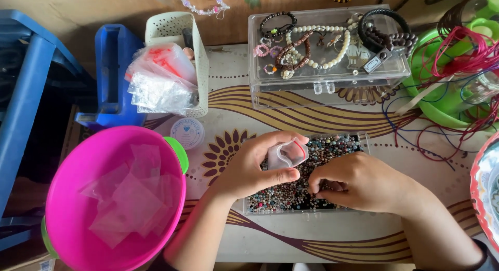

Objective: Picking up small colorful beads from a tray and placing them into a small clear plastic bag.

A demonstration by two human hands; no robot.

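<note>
A small clear plastic zip bag with a red seal line (289,153) is pinched open between the thumb and fingers of the left hand (253,169), held just above a shallow clear plastic tray filled with small multicoloured beads (358,142). The right hand (358,185) is curled over the tray, its fingertips (315,188) pressed together among the beads; whether a bead is gripped cannot be told. To the left, a round bright pink plastic bowl (73,219) is seen holding several flat clear bags. Behind the tray, a clear lidded box of bracelets and beaded strings (327,47) is set on the patterned tabletop (270,234), beside a white perforated basket stuffed with empty bags (169,27).
</note>
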